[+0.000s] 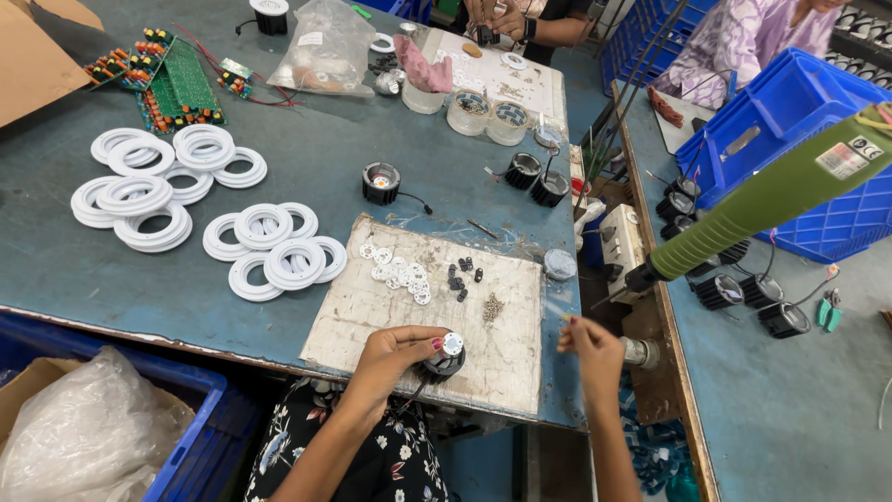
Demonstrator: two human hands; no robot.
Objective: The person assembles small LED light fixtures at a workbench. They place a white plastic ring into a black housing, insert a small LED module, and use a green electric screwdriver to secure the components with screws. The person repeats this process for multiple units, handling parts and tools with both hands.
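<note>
Saw loose stacks of white plastic rings (167, 191) on the left of the blue table (334, 163), with green circuit boards (181, 88) beyond them. Saw a blue crate (200, 409) at the near left edge with a clear plastic bag (84, 428) in it.

Found a worn pale board (502, 349) further right at the table's near edge. Counted on it a scatter of small white washers (400, 271) and a few black screws (462, 274), well apart from the hands.

Found the left hand (395, 349) closed around a small black finned lamp housing (444, 358), fingers wrapped on its side and its white-faced top tilted up. Rested that housing on the near part of the board, just beside the edge. Judged it stiff and light for one hand, probably cast metal, with fins that give a sure, non-slip hold. Judged the finned barrel the place to take it, and the white face and the thin lead under it the parts to spare.

Saw the right hand (590, 349) raised just right of the board, fingertips pinched narrow. Perhaps held a tiny screw there; too small to tell.

Saw a green power screwdriver (762, 200) hanging at a slant at the right, tip down, touched by neither hand.
</note>
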